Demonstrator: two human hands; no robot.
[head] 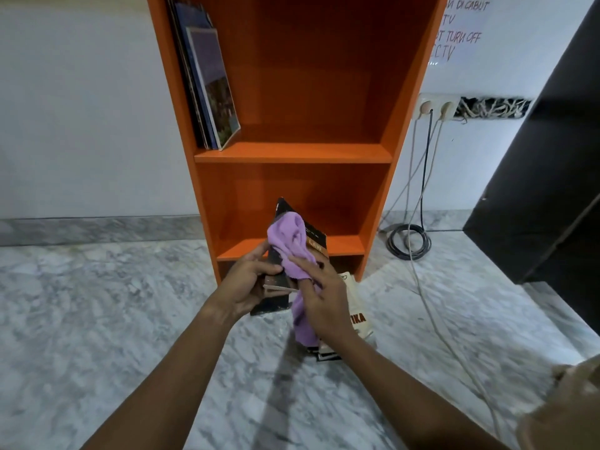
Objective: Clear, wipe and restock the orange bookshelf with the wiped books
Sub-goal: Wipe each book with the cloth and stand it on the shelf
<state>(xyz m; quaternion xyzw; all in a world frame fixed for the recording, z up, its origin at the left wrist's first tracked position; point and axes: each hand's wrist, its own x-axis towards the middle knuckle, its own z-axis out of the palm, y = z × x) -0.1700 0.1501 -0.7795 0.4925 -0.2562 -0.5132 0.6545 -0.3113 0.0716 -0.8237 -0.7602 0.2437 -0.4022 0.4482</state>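
The orange bookshelf (292,151) stands against the white wall. Several books (211,89) lean at the left of its upper shelf; the lower shelf holds nothing. In front of the shelf's base my left hand (246,284) grips a dark book (316,241) by its lower left edge, holding it upright. My right hand (319,297) holds a purple cloth (289,245) against the book's cover; the cloth's tail hangs below my palm. More books (355,319) lie on the marble floor under my right hand, one pale with red letters.
Wall sockets (436,107) sit right of the shelf, with cables running down to a coil (409,241) on the floor. A dark cabinet (552,190) stands at the right. A tan object (565,414) fills the bottom right corner. A handwritten note (461,30) hangs on the wall.
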